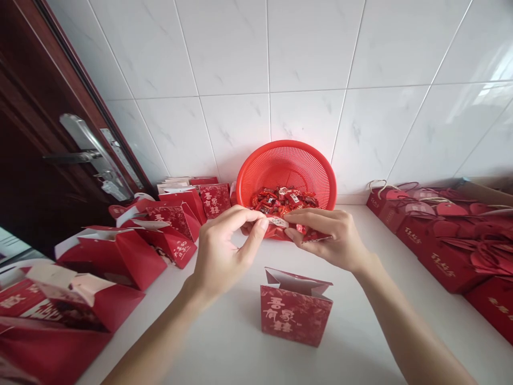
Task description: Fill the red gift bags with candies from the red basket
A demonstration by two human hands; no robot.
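At centre frame, a small pale packet (277, 222) is pinched at its left end by the left hand (228, 246) and at its right end by the right hand (331, 238), apparently just in front of the red basket (286, 152).

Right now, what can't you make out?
- Head view: floor of middle box, hidden by its front.
- Head view: lower rim of basket, partly behind left hand and right hand.
- Head view: print on white wrapper, too small.
- Head view: nearest left boxes and right boxes, cut by edges.
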